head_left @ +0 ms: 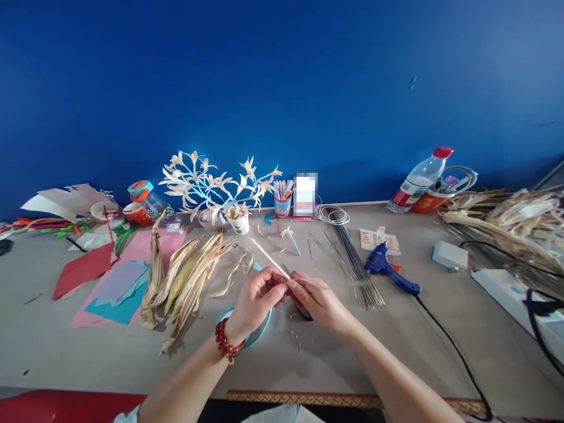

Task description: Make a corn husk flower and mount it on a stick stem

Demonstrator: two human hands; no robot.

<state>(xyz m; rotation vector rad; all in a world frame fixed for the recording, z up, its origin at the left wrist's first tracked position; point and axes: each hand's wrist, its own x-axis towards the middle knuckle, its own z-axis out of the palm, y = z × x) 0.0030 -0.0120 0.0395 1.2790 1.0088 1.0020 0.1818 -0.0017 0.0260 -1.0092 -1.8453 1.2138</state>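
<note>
Above the middle of the table, my left hand (259,294) is closed in a pinch around the lower end of a thin pale stick (268,256), which points up and to the left. Fingertips of my right hand (317,299) are pressed together at that same end, touching my left fingers. From there a narrow light strand (315,285) runs rightward over the right hand; what it is made of is hard to make out. A roll of light-blue tape (265,331) lies partly hidden beneath the left wrist, and a dark object (305,314) shows under the right hand.
Dried corn husks (194,276) and coloured paper (94,273) lie left. Behind stands a husk-flower arrangement (238,220) in a white cup. Rightward are thin wires (355,264), a blue glue gun (390,270) with trailing cord, a tilted bottle (416,182) and a power strip (506,296).
</note>
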